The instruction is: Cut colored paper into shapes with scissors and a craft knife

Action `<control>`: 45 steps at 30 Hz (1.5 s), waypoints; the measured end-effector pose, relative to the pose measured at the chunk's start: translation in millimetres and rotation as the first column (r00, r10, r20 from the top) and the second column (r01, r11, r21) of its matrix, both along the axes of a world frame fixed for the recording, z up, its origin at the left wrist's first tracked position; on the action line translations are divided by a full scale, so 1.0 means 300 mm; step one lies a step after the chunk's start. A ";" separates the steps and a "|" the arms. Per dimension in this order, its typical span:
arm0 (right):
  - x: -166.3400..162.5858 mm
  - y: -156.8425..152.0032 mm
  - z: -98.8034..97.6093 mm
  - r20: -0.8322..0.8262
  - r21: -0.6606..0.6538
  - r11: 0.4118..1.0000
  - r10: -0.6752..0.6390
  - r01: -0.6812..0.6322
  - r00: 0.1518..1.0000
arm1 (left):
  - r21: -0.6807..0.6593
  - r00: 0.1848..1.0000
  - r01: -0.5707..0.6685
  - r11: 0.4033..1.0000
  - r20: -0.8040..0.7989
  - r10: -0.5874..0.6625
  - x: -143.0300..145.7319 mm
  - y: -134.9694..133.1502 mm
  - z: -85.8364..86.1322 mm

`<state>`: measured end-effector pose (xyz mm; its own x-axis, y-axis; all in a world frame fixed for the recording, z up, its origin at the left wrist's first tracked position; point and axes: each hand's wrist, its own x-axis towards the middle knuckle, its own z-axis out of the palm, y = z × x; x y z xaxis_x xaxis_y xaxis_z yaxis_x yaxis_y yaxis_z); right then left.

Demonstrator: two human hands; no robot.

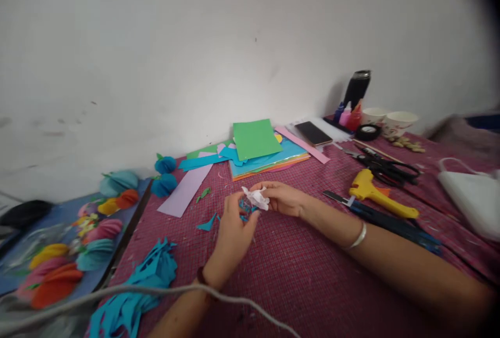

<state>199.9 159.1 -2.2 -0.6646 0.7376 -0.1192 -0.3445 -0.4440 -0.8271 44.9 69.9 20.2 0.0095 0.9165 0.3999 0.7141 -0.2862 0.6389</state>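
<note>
Over the counter [312,280] our 2 hands meet: the right hand [282,198] pinches a white paper [257,198], crumpled, and the left hand [234,226] closes on blue scraps [245,207]. Its fingers hide most of them.

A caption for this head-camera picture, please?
Right hand holds a white paper wad, left hand blue scraps, over a red cloth.

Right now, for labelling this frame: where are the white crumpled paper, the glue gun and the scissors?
white crumpled paper [257,198]: head view, middle of the wad.
glue gun [375,195]: head view, yellow body.
scissors [385,167]: head view, black handles.
</note>
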 end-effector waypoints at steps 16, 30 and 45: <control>0.101 0.016 0.060 0.031 -0.018 0.961 -0.276 0.276 0.961 | -0.197 0.918 0.069 0.978 -0.371 -0.140 -0.246 0.083 0.002; 0.185 -0.070 -0.047 0.112 -0.075 0.980 -0.175 0.184 0.978 | -0.291 0.877 -0.263 0.920 -0.469 0.103 -0.523 0.331 -0.006; 0.214 -0.059 -0.070 0.076 -0.086 0.989 -0.116 0.122 0.990 | -0.279 0.870 -0.347 0.895 -0.453 0.196 -0.661 0.475 -0.019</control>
